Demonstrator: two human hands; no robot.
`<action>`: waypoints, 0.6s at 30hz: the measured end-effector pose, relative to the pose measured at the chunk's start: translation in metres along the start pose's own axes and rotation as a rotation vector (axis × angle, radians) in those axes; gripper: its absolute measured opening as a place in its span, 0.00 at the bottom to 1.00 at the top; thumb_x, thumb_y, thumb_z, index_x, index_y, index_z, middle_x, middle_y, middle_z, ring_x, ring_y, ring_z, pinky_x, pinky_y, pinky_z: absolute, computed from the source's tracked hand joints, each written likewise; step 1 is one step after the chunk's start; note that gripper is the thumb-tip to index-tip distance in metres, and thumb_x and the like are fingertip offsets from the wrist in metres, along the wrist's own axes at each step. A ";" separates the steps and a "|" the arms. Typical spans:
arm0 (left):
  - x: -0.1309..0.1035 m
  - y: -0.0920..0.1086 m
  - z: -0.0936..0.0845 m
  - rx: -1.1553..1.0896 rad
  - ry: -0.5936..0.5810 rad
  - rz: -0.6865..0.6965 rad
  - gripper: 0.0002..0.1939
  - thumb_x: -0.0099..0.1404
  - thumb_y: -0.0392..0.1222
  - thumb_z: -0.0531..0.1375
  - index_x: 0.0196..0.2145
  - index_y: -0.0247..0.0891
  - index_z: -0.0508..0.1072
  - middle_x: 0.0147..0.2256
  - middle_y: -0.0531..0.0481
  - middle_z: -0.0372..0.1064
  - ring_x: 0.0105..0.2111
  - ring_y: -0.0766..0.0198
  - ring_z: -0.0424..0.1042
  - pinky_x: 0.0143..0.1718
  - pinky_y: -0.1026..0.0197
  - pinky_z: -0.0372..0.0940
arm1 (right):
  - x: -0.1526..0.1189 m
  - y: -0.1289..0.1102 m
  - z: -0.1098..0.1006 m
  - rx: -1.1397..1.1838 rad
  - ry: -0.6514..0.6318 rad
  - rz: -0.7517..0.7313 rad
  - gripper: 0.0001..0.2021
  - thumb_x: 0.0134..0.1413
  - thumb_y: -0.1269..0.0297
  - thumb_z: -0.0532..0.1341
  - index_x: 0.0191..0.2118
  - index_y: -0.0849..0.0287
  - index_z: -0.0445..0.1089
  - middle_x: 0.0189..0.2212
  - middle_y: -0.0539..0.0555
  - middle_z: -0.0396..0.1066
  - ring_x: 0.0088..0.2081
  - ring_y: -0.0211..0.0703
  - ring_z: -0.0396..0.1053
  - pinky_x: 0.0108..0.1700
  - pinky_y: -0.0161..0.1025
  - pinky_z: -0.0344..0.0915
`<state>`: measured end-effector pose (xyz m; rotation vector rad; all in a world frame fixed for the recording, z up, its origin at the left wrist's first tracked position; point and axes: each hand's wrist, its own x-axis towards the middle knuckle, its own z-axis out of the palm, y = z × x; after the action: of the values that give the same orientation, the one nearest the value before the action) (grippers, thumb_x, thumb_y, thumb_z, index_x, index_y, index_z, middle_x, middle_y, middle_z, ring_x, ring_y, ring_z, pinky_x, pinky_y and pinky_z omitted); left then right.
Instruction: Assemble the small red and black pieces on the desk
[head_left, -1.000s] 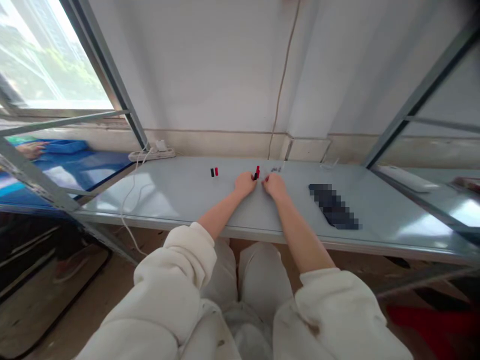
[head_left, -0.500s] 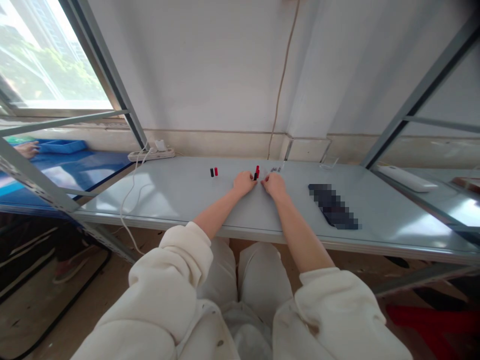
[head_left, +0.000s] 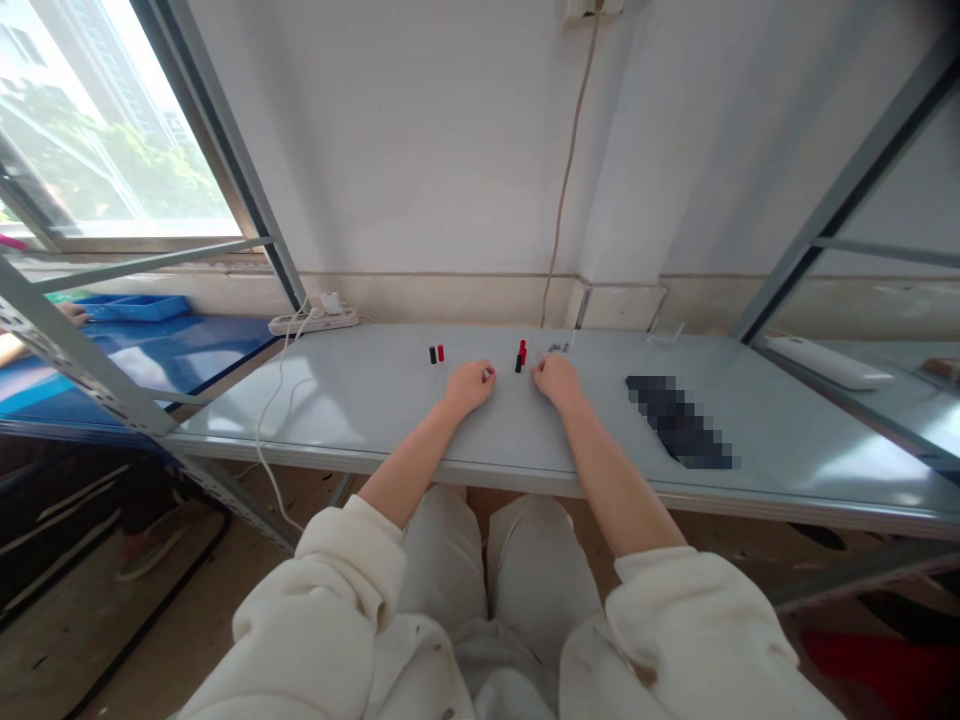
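Fingertips pinched together, my left hand [head_left: 471,386] rests on the grey table [head_left: 360,400]; a tiny dark or reddish bit shows at the tips, too small to name. My right hand [head_left: 558,381] is curled closed beside a small clear piece, and I cannot make out what its fingers hold. Between the hands stand small red cylinders [head_left: 523,348] and a black cylinder [head_left: 518,364], close together. Left of my left hand is a pair of a black cylinder [head_left: 433,355] and a red cylinder [head_left: 441,353]. Small metallic parts [head_left: 559,348] lie just behind my right hand.
A dark, pixelated flat object [head_left: 679,420] lies to the right. A clear box [head_left: 664,331] sits at the back. The power strip [head_left: 313,321] with its white cable is at back left. Metal posts flank the table. Another person's hand [head_left: 73,313] shows by a blue tray [head_left: 139,307].
My left hand has drawn away to the left from the middle cylinders, leaving them standing. My right hand stays close by them. The camera view has shifted slightly.
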<state>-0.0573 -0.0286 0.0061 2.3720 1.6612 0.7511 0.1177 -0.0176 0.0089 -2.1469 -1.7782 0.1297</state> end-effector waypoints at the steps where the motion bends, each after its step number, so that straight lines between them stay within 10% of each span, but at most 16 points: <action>1: -0.001 -0.001 0.000 -0.008 0.004 0.002 0.11 0.61 0.40 0.51 0.37 0.39 0.71 0.31 0.50 0.71 0.35 0.63 0.69 0.36 0.63 0.61 | 0.000 0.000 0.000 -0.004 0.000 0.002 0.14 0.53 0.63 0.53 0.42 0.65 0.69 0.41 0.64 0.69 0.45 0.50 0.67 0.43 0.41 0.62; 18: -0.005 -0.004 -0.002 0.000 -0.013 0.018 0.11 0.61 0.40 0.51 0.36 0.40 0.72 0.31 0.49 0.71 0.35 0.62 0.69 0.36 0.63 0.61 | 0.000 0.001 -0.004 0.011 0.000 0.034 0.13 0.50 0.61 0.57 0.38 0.63 0.73 0.37 0.63 0.71 0.41 0.48 0.69 0.39 0.39 0.63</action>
<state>-0.0629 -0.0322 0.0051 2.3892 1.6371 0.7368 0.1201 -0.0189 0.0122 -2.1703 -1.7370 0.1476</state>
